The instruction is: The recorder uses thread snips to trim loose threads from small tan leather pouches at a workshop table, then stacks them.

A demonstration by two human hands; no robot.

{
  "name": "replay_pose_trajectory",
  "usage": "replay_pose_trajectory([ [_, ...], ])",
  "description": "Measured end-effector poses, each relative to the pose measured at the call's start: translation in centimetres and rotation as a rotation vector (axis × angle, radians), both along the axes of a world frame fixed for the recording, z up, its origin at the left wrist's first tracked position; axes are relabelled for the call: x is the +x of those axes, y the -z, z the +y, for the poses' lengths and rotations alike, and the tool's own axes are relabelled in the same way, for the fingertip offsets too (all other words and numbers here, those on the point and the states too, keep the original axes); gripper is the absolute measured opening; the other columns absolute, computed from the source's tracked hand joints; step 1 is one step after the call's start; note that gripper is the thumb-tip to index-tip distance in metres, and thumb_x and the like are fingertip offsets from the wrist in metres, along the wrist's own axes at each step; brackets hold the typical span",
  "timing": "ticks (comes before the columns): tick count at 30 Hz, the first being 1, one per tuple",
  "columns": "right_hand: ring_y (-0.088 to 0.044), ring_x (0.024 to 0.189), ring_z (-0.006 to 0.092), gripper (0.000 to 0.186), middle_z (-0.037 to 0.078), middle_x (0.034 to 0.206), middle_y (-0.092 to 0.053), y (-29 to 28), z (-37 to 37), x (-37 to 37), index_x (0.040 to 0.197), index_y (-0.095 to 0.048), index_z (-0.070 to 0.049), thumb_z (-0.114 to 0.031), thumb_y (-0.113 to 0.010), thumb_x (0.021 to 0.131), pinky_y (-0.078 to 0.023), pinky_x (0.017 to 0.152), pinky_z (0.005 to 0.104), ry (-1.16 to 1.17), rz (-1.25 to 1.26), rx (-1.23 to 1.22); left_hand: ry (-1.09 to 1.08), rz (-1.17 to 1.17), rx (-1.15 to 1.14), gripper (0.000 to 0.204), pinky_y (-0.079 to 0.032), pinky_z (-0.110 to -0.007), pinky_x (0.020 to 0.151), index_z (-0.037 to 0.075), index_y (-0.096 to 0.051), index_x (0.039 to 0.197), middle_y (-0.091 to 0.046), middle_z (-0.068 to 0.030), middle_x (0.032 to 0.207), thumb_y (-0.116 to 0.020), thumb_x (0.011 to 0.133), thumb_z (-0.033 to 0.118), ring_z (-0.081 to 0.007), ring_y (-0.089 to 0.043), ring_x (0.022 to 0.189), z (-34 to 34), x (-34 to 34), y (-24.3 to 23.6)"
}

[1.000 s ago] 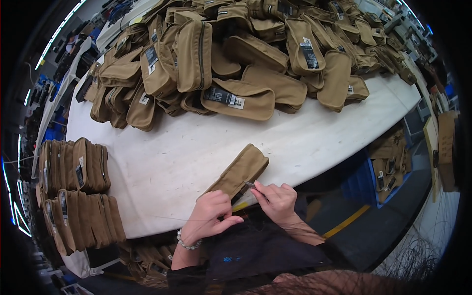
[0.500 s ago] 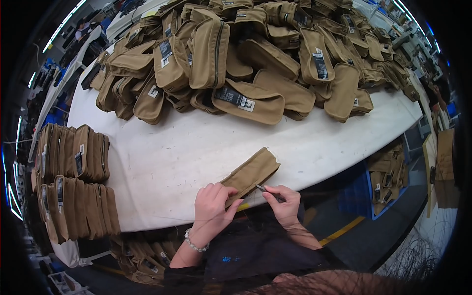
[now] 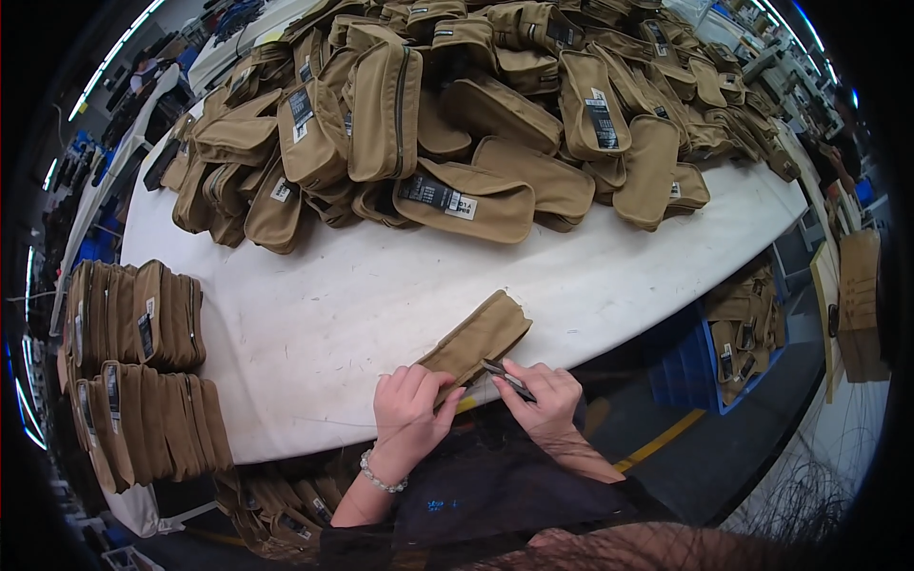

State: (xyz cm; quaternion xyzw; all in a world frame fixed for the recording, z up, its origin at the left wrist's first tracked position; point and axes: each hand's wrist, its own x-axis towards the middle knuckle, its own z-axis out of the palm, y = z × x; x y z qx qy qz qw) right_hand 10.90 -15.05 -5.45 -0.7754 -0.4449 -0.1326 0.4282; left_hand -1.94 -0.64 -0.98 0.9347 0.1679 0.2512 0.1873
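A flat tan fabric pouch [image 3: 473, 330] lies slanted near the front edge of the white table [image 3: 314, 324]. My left hand [image 3: 407, 409] grips the pouch's lower end, fingers curled and thumb pressed along it; a beaded bracelet circles that wrist. My right hand [image 3: 541, 404] is closed on a small dark metal tool [image 3: 507, 379], apparently thread snips, whose tip is at the pouch's right edge.
Many tan pouches [image 3: 457, 114], some with dark labels, are heaped across the back. Two rows of upright pouches [image 3: 143, 419] stand at left. A blue crate [image 3: 681, 362] of pouches sits below the right edge. More pouches [image 3: 286, 504] hang or lie under the front edge.
The dark tool in my right hand shows more of its length along the pouch's edge. My left fingers have shifted slightly on the pouch, still holding it.
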Motion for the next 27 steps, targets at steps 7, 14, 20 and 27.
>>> replay_pose_trajectory([
  [7,-0.042,0.042,0.0156,0.021,-0.001,0.056,-0.051,0.3,0.4,-0.1,0.091,-0.073,-0.008,-0.016,-0.082,0.074,-0.029,0.044,0.0293,-0.014,-0.004,0.011,-0.006,-0.005,-0.005,0.022,-0.035,-0.034,0.059,0.011,-0.063,0.078,-0.050,-0.0001,0.067,-0.081,0.067,0.012,-0.0193,-0.050,0.063,-0.1,0.0,0.2],
  [14,-0.045,0.042,0.0152,0.021,0.000,0.057,-0.055,1.3,0.2,0.1,0.092,-0.072,-0.008,-0.014,-0.081,0.075,-0.029,0.044,0.0289,-0.064,0.018,0.063,-0.004,-0.007,0.002,0.021,-0.034,-0.034,0.059,0.011,-0.063,0.077,-0.050,0.0002,0.067,-0.081,0.067,0.013,-0.0191,-0.049,0.063,0.0,0.0,0.3],
  [20,-0.047,0.043,0.0154,0.020,0.000,0.057,-0.056,0.6,0.4,0.2,0.091,-0.072,-0.006,-0.013,-0.081,0.074,-0.030,0.044,0.0291,-0.043,0.026,0.050,-0.006,-0.008,0.003,0.021,-0.033,-0.034,0.059,0.012,-0.062,0.075,-0.049,0.0003,0.067,-0.081,0.068,0.013,-0.0192,-0.049,0.062,0.0,0.0,0.4],
  [27,-0.052,0.047,0.0120,0.019,0.001,0.062,-0.060,1.2,-0.3,0.5,0.091,-0.072,-0.004,-0.010,-0.081,0.075,-0.032,0.046,0.0255,-0.357,0.272,0.149,-0.002,-0.020,0.008,0.021,-0.034,-0.034,0.059,0.011,-0.061,0.075,-0.049,-0.0002,0.067,-0.081,0.067,0.013,-0.0202,-0.049,0.063,0.0,0.0,0.4],
])
